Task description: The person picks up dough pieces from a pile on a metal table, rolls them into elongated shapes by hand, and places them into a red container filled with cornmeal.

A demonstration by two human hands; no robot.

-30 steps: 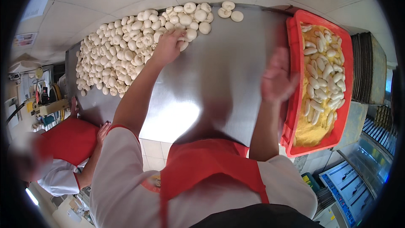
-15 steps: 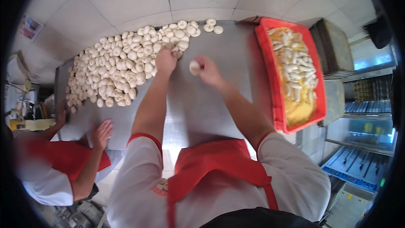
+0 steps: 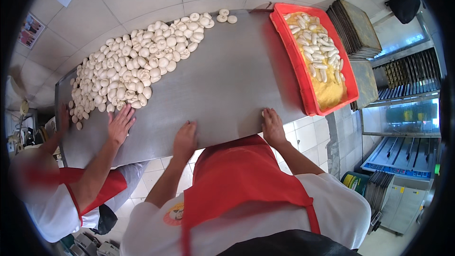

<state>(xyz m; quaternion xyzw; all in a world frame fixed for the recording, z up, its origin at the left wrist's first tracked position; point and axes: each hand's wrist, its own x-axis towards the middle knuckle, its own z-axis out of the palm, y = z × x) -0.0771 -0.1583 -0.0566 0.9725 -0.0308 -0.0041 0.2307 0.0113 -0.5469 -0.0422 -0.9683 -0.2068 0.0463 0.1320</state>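
Note:
My left hand [image 3: 185,138] rests on the steel table [image 3: 213,80] near its front edge, fingers curled; whatever lies beneath them is hidden. Further right along that edge, my right hand [image 3: 273,127] has its fingers bent down over the table. A small bit of a white dough piece [image 3: 263,113] peeks out beside its fingertips. Many round, pale dough pieces [image 3: 128,64] are heaped over the far left of the table. A red plastic crate [image 3: 305,80] at the right end holds yellow crumbs [image 3: 330,94] and white finger-shaped dough pieces [image 3: 316,47].
At the left, a co-worker's hand [image 3: 121,124] lies spread on the table by the heap. Several loose dough pieces [image 3: 223,15] sit near the tiled wall. Stacked dark trays [image 3: 354,28] stand beyond the crate, with a tray rack [image 3: 407,78] further right.
Both my hands have come back from the heap to the table's front edge. The round dough piece held up in my right hand is no longer in full view. The camera view has shifted.

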